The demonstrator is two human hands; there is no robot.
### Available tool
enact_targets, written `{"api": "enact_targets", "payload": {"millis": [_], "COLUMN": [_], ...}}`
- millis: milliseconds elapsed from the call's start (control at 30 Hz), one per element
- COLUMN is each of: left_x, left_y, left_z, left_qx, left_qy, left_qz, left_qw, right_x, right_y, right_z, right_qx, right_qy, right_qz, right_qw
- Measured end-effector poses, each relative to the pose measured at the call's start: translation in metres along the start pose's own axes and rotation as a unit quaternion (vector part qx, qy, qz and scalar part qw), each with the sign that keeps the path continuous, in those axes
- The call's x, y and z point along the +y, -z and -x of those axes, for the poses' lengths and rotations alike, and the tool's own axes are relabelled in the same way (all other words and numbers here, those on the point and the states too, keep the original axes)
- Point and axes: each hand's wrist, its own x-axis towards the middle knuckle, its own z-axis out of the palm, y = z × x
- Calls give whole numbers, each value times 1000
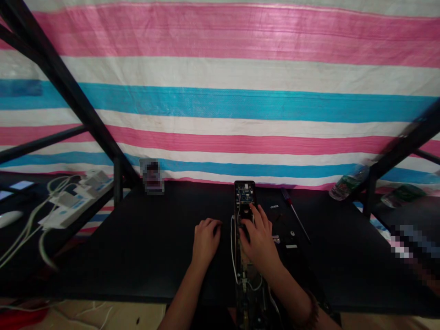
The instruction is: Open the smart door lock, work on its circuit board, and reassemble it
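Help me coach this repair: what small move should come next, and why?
Probably bring the left hand over to steady the opened device: it rests apart on the table while only the right hand presses on the exposed parts.

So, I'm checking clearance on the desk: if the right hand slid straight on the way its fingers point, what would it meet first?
Probably the exposed circuit board at the far end of the opened device; the right hand already rests on that device, fingers pointing toward it. Depth is unclear.

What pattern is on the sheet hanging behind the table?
Horizontal stripes of pink, white and blue on the sheet, clearest in the head view.
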Motion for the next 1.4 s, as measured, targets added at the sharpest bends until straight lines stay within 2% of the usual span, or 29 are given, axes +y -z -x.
{"api": "enact_targets", "payload": {"millis": [133, 433, 700, 800, 967, 1100, 1267, 1400], "left_x": [1, 1, 4, 6, 5, 4, 6, 6], "left_y": [0, -2, 0, 2, 2, 1, 3, 4], "left_z": [-1, 1, 0, 0, 0, 1, 1, 0], "left_qx": [1, 24, 20, 21, 23, 27, 22, 24], "left_qy": [6, 16, 14, 16, 15, 13, 15, 16], "left_qz": [1, -11, -18, -17, -13, -10, -8, -4], "left_qw": [1000, 1000, 1000, 1000, 1000, 999, 1000, 1000], "right_x": [0, -2, -3, -3, -4, -8, -12, -12], "right_y": [1, 0, -4, -6, -2, 2, -7, -10], "right_z": [4, -9, -18, -19, -23, -29, -32, -33], "right_qx": [-24, -62, -68, -57, 2, 18, -43, -62], "right_qy": [8, 9, -38, -46, -68, -24, 45, 71], "right_qz": [1, -19, -77, -91, -145, -182, -220, -206], "right_qw": [1000, 998, 994, 993, 987, 983, 974, 974]}}
